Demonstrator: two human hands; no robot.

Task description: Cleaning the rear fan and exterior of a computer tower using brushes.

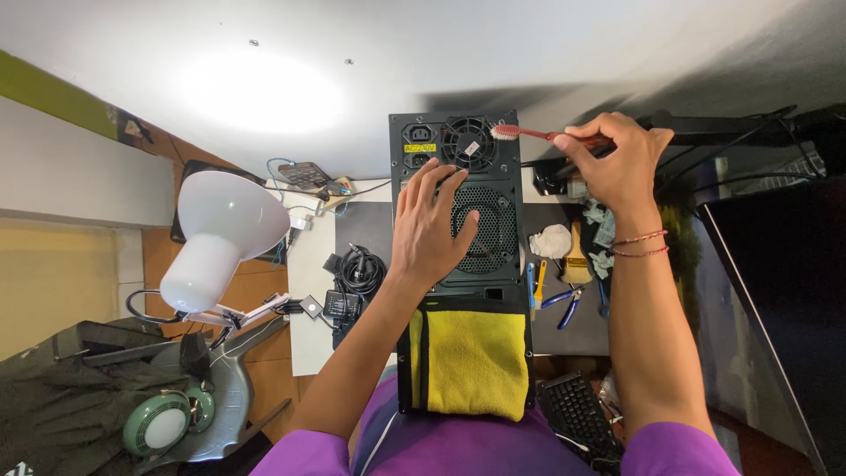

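Left hand [429, 220]: flat on the back panel of the black PC case [463, 264], fingers spread – gripping nothing.
Right hand [619, 163]: closed round the red toothbrush [539, 134] handle.
Toothbrush: bristle end at the upper fan grille [468, 143], near the case's top edge.
Yellow cloth [471, 361]: draped over the case's near end.
Nearby: white lamp [220, 234] to the left; pliers [564, 304] & paintbrush [576, 256] on the desk to the right – keyboard [577, 414] below.
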